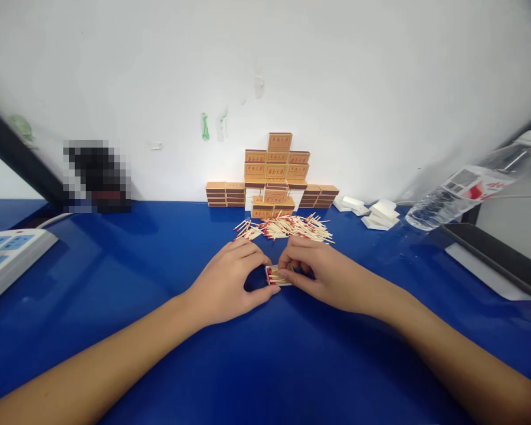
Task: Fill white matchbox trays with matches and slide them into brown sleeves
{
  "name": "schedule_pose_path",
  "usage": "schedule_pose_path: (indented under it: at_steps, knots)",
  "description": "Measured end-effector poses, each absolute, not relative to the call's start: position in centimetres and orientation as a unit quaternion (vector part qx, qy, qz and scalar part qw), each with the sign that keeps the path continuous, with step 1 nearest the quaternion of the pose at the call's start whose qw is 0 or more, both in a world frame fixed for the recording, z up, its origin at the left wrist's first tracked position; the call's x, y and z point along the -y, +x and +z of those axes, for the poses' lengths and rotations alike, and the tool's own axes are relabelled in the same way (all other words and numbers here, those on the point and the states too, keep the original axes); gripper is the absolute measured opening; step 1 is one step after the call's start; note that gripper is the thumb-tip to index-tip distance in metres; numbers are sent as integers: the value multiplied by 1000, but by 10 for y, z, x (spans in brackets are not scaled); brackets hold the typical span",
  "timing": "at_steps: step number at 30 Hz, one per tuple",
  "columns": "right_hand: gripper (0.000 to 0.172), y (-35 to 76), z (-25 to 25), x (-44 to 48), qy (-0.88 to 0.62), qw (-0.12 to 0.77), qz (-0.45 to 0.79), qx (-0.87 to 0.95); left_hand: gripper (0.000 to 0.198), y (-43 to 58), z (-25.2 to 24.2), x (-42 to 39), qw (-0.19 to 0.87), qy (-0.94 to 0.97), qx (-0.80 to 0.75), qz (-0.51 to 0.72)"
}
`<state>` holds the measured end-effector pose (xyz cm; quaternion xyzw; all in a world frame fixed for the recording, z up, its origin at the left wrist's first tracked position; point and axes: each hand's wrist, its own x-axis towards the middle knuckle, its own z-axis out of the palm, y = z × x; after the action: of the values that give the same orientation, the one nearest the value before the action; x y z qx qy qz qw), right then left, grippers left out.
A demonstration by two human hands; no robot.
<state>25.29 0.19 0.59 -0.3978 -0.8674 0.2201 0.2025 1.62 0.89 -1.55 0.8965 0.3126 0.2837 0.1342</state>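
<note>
A small white matchbox tray [269, 283] lies on the blue table in front of me, with red-tipped matches inside. My left hand [232, 280] holds the tray's left end between thumb and fingers. Over its right end, my right hand [325, 268] is closed in a pinch at the matches; its fingers hide part of the tray. Just beyond both hands spreads a loose heap of matches [298, 227], heads pointing various ways. Behind the heap, orange-brown matchboxes [276, 171] are stacked in a stepped tower against the wall.
White empty trays [383, 213] sit right of the tower. A clear plastic bottle [460, 184] leans at the right, near a black flat object [504, 260]. On the left are a white device with blue panels [13, 251] and a blurred-out dark object [100, 177].
</note>
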Motion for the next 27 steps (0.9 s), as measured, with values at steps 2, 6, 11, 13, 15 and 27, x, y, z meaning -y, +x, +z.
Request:
schedule_pose_path:
  at_steps: [2,6,11,13,15,27]
  knots:
    - [11,252,8,0,-386,217,229,867,20,16,-16,-9,136,897,-314,281]
    - [21,249,10,5,-340,219,257,878,15,16,-16,-9,131,898,-318,273]
    - [17,251,11,6,-348,223,239,879,18,16,-16,-8,134,898,-315,276]
    - [17,252,13,7,-351,229,241,875,20,16,-16,-9,138,897,-317,276]
    - [17,251,14,7,-352,223,249,874,19,16,-16,-9,135,897,-317,275]
    - [17,314,9,-46,-553,192,-6,811,24,17,-13,-7,127,888,-307,317]
